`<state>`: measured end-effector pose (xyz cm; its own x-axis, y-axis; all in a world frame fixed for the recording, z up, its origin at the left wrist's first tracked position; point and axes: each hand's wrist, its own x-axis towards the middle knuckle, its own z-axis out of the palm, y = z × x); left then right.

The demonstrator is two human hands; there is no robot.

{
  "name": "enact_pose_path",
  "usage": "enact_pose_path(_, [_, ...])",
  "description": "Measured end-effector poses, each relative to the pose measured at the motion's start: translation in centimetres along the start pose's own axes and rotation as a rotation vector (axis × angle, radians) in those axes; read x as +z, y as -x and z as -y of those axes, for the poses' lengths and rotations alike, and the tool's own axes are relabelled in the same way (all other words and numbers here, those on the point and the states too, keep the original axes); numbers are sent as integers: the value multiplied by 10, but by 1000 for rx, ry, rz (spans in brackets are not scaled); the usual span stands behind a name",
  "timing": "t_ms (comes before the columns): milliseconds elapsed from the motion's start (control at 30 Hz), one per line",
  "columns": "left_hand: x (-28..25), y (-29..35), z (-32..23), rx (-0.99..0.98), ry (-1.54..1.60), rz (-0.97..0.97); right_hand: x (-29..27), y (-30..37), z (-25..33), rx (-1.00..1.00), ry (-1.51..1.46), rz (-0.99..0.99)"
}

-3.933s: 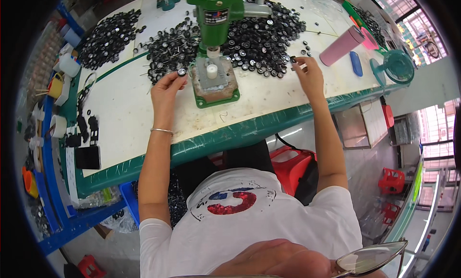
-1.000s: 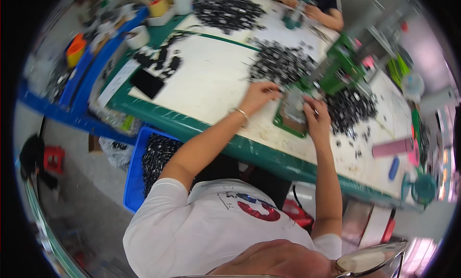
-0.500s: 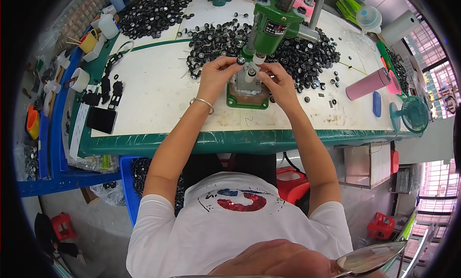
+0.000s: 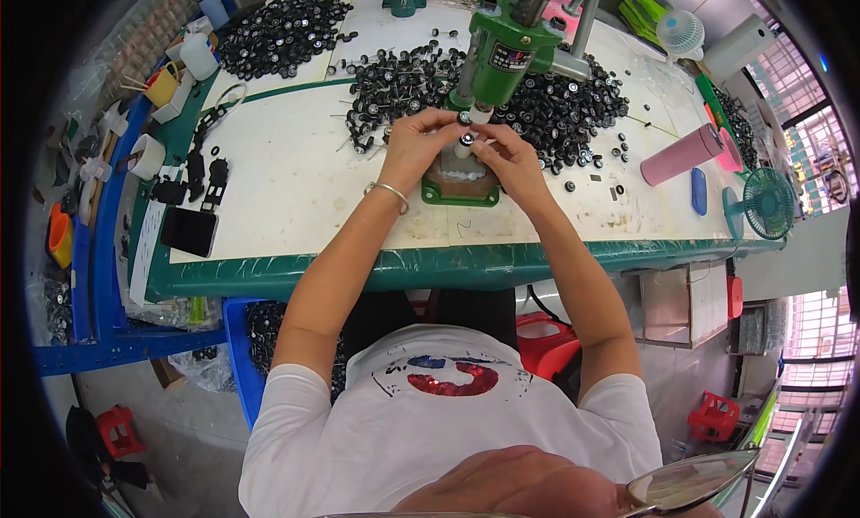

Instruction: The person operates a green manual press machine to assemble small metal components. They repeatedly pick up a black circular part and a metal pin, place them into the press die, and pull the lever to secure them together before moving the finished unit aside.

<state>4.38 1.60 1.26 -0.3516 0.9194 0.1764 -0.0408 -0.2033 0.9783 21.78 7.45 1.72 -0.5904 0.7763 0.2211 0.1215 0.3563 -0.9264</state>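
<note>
In the head view, a small black round piece with a silvery centre (image 4: 464,118) is pinched in the narrow grip of the left hand (image 4: 435,133), just below the white tip of a green metal press (image 4: 511,51). A second black-and-silver disc (image 4: 467,139) is seated on an upright white cylindrical post (image 4: 463,151), directly under the first piece. The fingertips of the right hand (image 4: 509,155) are brought close together right beside that disc; whether it is gripped by them cannot be told. The post is carried on the press's green-flanged base (image 4: 461,196), which is set on a white-topped desk with a green edge (image 4: 287,191). Behind the left hand, black discs with thin metal pins (image 4: 394,84) are heaped; to the right of the press, another pile of black round pieces (image 4: 573,106) is spread. Farther right, a pink cylindrical bottle (image 4: 681,156) is laid on its side near a blue oblong object (image 4: 699,191) and a teal fan (image 4: 768,205). At the left, a flat black rectangular device (image 4: 189,231) is placed near the desk's edge.
</note>
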Motion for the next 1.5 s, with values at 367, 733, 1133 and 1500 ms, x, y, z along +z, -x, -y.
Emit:
enact_pose_path(367, [19,-5,0,160,72,47,-101,-64,81,-39,-238,-319])
enact_pose_path(733, [16,-10,2,178,78,110,-126,-195,171,-274,-582,-300])
enact_pose_path(1133, [14,-6,4,190,-20,61,-89,-116,200,-560,-501,-431])
enact_pose_path(1500, [15,-1,2,177,-62,23,-70,-56,187,-1041,-434,-397])
